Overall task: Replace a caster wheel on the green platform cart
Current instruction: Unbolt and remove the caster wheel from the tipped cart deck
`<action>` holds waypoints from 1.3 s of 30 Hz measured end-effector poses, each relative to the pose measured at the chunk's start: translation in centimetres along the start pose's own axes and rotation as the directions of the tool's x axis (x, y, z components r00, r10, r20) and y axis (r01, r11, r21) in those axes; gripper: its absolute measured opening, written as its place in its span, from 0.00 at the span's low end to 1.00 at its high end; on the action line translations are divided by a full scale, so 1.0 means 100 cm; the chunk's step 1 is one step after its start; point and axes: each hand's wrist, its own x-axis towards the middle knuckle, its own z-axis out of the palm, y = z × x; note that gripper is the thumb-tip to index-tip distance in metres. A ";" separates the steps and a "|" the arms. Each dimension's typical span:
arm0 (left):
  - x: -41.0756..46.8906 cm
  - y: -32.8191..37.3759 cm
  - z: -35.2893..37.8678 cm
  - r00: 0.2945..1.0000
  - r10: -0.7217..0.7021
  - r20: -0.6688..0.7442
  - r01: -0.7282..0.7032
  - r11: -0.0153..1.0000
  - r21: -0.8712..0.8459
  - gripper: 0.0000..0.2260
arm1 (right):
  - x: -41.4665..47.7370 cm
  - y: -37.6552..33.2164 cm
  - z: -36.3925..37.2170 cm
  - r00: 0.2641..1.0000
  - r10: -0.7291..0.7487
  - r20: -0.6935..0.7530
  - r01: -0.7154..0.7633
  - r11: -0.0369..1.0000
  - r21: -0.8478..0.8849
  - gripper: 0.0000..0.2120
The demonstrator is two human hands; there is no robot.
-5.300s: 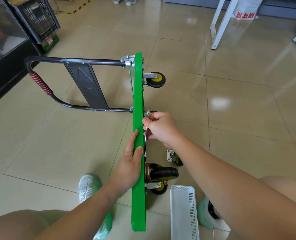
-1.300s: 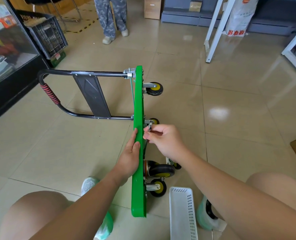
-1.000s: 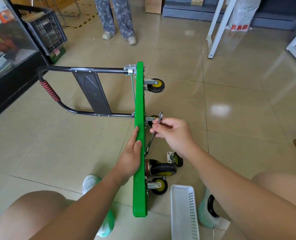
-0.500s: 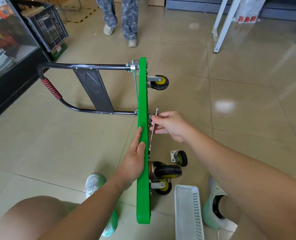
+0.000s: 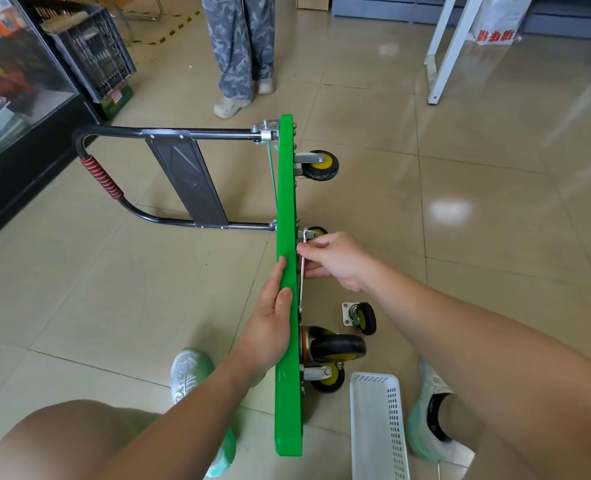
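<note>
Roughly mid-job, I'd say: green platform cart [image 5: 288, 209] stands on edge on the floor [image 5: 494, 161]. L hand [image 5: 271, 320] lies flat vs the deck, fingers straight, steadying. R hand [image 5: 335, 259] pinches a wrench [image 5: 302, 275], head at the plate of a mounted caster [image 5: 317, 232]. Loose caster [image 5: 360, 317] sits nearby, unattached. Loosening or tightening, can't tell; the swap itself looks not yet done.

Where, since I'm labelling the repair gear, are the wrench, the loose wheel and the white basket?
wrench [image 5: 302, 285]: head view, middle of its thin metal shaft.
loose wheel [image 5: 366, 318]: head view, on its black tyre.
white basket [image 5: 373, 377]: head view, on its far rim.
</note>
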 end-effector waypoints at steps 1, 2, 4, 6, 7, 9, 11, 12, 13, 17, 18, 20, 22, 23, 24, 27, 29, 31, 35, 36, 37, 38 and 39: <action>0.000 0.000 0.000 1.000 -0.001 0.000 0.001 1.000 -0.001 0.21 | -0.001 0.001 0.000 1.000 -0.007 -0.007 0.007 1.000 0.000 0.09; 0.000 0.000 0.000 1.000 -0.002 0.000 0.002 1.000 -0.001 0.21 | -0.001 0.001 0.001 1.000 -0.013 -0.012 0.013 1.000 -0.001 0.08; 0.000 0.000 0.000 1.000 -0.006 -0.002 0.006 1.000 -0.006 0.21 | -0.002 0.000 0.001 1.000 -0.016 -0.017 0.016 1.000 0.000 0.09; 0.000 -0.001 0.000 1.000 -0.006 0.001 0.006 1.000 -0.001 0.22 | -0.003 -0.001 0.002 1.000 -0.017 -0.020 0.017 1.000 -0.001 0.11; 0.000 -0.001 0.000 1.000 -0.009 0.002 0.009 1.000 0.001 0.22 | -0.004 -0.001 0.002 1.000 -0.020 -0.021 0.020 1.000 -0.002 0.12; 0.000 -0.001 0.000 1.000 -0.023 0.001 0.023 1.000 0.003 0.22 | -0.005 -0.002 0.004 0.999 -0.031 -0.022 0.031 1.000 0.000 0.12; 0.000 0.000 0.001 1.000 -0.024 0.000 0.024 1.000 0.008 0.22 | -0.007 -0.003 0.005 0.999 -0.049 -0.023 0.049 0.999 0.002 0.11; 0.000 0.000 0.001 1.000 -0.023 0.001 0.023 1.000 0.005 0.22 | -0.009 -0.004 0.005 0.998 -0.060 -0.026 0.060 0.998 -0.001 0.10; 0.000 0.000 0.000 1.000 -0.021 0.000 0.021 1.000 0.000 0.22 | -0.011 -0.005 0.006 0.997 -0.074 -0.034 0.074 0.997 -0.009 0.10; -0.002 0.002 0.000 1.000 -0.020 0.003 0.020 1.000 0.003 0.22 | -0.026 -0.004 0.010 0.983 -0.166 -0.080 0.163 0.985 -0.050 0.03; -0.002 0.002 0.000 1.000 -0.018 0.001 0.018 1.000 0.003 0.22 | -0.031 -0.004 0.011 0.979 -0.184 -0.089 0.180 0.983 -0.044 0.02; -0.003 0.003 -0.001 1.000 -0.002 -0.002 0.002 1.000 0.008 0.22 | -0.041 -0.003 0.012 0.973 -0.207 -0.107 0.204 0.978 -0.038 0.05; -0.004 0.004 -0.001 1.000 0.008 0.000 -0.008 1.000 0.013 0.22 | -0.051 -0.001 0.011 0.965 -0.230 -0.124 0.225 0.973 -0.049 0.09; -0.005 0.003 -0.002 1.000 0.007 0.000 -0.007 1.000 0.015 0.22 | -0.057 -0.001 0.011 0.962 -0.240 -0.129 0.236 0.971 -0.048 0.10; -0.005 0.004 -0.002 1.000 0.004 0.002 -0.004 1.000 0.013 0.22 | -0.061 0.000 0.011 0.959 -0.250 -0.132 0.246 0.968 -0.046 0.09; -0.005 0.003 -0.002 1.000 -0.002 -0.001 0.002 1.000 0.012 0.21 | -0.075 0.003 0.012 0.951 -0.281 -0.131 0.273 0.959 -0.077 0.09; -0.005 0.002 -0.002 1.000 0.003 -0.004 -0.003 1.000 0.009 0.21 | -0.082 0.005 0.013 0.946 -0.300 -0.124 0.291 0.953 -0.089 0.10; -0.004 0.000 -0.002 1.000 0.013 -0.005 -0.013 1.000 0.002 0.21 | -0.088 0.007 0.015 0.941 -0.317 -0.117 0.307 0.947 -0.094 0.09; -0.004 0.000 -0.001 1.000 0.007 -0.004 -0.007 1.000 -0.008 0.22 | -0.096 0.012 0.019 0.927 -0.355 -0.122 0.341 0.932 -0.122 0.08; -0.004 0.000 -0.001 1.000 0.008 -0.004 -0.008 1.000 -0.009 0.22 | -0.097 0.013 0.019 0.923 -0.362 -0.128 0.347 0.929 -0.126 0.09; -0.004 0.000 0.000 1.000 0.014 -0.006 -0.014 1.000 -0.007 0.22 | -0.097 0.013 0.018 0.920 -0.369 -0.134 0.353 0.927 -0.127 0.09; -0.003 -0.001 0.000 1.000 0.020 -0.009 -0.020 1.000 -0.006 0.22 | -0.097 0.013 0.017 0.916 -0.375 -0.142 0.358 0.925 -0.129 0.08; -0.003 -0.001 0.000 1.000 0.023 -0.011 -0.023 1.000 -0.008 0.22 | -0.097 0.011 0.016 0.911 -0.382 -0.152 0.366 0.922 -0.125 0.07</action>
